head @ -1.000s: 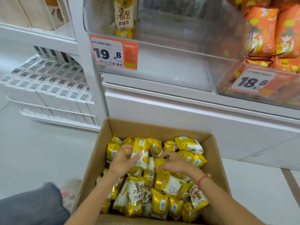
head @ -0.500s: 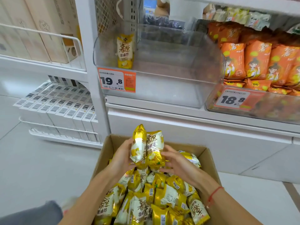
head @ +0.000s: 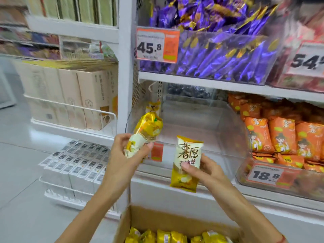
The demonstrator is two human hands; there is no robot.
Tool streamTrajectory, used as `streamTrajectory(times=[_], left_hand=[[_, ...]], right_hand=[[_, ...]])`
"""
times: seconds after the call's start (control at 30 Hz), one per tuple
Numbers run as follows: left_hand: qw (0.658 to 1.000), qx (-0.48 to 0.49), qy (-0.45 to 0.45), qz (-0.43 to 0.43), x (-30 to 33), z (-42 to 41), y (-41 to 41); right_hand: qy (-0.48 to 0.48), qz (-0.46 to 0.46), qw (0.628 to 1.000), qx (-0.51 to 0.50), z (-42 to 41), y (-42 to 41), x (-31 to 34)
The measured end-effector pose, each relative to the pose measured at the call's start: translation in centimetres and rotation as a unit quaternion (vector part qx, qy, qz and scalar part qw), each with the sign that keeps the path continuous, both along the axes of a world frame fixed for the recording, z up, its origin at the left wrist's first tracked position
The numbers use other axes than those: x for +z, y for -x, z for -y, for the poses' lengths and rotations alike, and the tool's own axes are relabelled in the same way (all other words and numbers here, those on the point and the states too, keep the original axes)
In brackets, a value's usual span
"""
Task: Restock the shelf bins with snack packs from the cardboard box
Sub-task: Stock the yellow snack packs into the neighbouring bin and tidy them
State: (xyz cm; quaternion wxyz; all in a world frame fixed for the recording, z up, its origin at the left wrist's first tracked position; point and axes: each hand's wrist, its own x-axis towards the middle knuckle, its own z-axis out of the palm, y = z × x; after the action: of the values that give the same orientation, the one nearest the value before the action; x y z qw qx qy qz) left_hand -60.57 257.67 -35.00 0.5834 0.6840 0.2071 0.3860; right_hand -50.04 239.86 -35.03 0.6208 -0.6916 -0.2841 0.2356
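The left hand pinches a yellow snack pack; the right hand pinches another pack printed 薯愿, both held before the clear shelf bin. Price tags read 45.8 and 18.8. More packs lie in the cardboard box below.

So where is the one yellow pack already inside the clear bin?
In the head view, the lone yellow pack stands at the back left corner of the clear bin, just above the pack held in the left hand.
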Motion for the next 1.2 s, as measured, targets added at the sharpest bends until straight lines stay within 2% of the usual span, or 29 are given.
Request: streamTrajectory(times=[0.1, 0.17, 0.27, 0.33, 0.43, 0.5, 0.67, 0.77, 0.83, 0.9, 0.97, 1.03, 1.1, 1.13, 1.17, 1.2], left_hand=[[0.996, 0.023, -0.077, 0.026, 2.7, -2.8, -0.8], [0.990, 0.016, -0.139, -0.002, 5.0, -5.3, -0.7], [0.974, -0.084, -0.194, -0.076, 7.9, -8.6, 0.1], [0.952, -0.150, -0.216, -0.155, 8.4, -10.7, 0.2], [0.926, -0.172, -0.217, -0.257, 7.9, -13.2, -0.2], [0.916, -0.194, -0.198, -0.289, 7.4, -13.9, -0.6], [0.910, -0.230, -0.173, -0.298, 6.7, -14.8, -0.5], [0.912, -0.223, -0.172, -0.299, 6.2, -15.6, 0.1], [0.912, -0.223, -0.175, -0.297, 6.0, -15.8, 0.2], [0.913, -0.225, -0.173, -0.294, 5.9, -15.7, 0.2], [0.914, -0.232, -0.169, -0.287, 6.1, -15.2, 0.1], [0.920, -0.234, -0.164, -0.268, 6.4, -14.7, 0.0], [0.929, -0.235, -0.160, -0.238, 6.8, -14.4, 0.0], [0.932, -0.234, -0.163, -0.222, 7.0, -14.1, 0.0], [0.936, -0.233, -0.167, -0.204, 7.3, -13.8, -0.1], [0.941, -0.230, -0.171, -0.183, 7.5, -13.5, -0.2]], right_hand=[[-0.039, 0.012, 0.999, -0.013, -2.1, -2.5, 3.1], [-0.053, 0.014, 0.998, -0.012, -3.5, -4.3, 4.3], [-0.062, 0.009, 0.998, -0.029, -6.3, -7.2, 5.3], [-0.014, 0.044, 0.998, -0.053, -8.9, -9.1, 5.5], [0.103, 0.104, 0.988, -0.057, -13.1, -11.6, 4.7], [0.168, 0.141, 0.975, -0.036, -15.6, -12.8, 3.7], [0.187, 0.128, 0.974, -0.003, -20.1, -13.0, 1.9], [0.256, 0.231, 0.938, -0.042, -21.3, -12.6, 1.1], [0.225, 0.176, 0.957, -0.043, -21.7, -12.4, 0.9], [0.189, 0.065, 0.980, -0.018, -21.9, -12.2, 1.0], [0.180, -0.013, 0.984, 0.001, -21.6, -12.2, 1.2], [0.197, -0.016, 0.980, -0.004, -20.9, -12.4, 1.6], [0.206, 0.057, 0.976, -0.046, -19.6, -11.7, 2.9], [0.179, 0.079, 0.979, -0.060, -18.7, -11.0, 3.6], [0.142, 0.076, 0.986, -0.037, -17.8, -10.0, 4.5], [0.105, 0.052, 0.993, 0.030, -16.8, -9.0, 5.3]])
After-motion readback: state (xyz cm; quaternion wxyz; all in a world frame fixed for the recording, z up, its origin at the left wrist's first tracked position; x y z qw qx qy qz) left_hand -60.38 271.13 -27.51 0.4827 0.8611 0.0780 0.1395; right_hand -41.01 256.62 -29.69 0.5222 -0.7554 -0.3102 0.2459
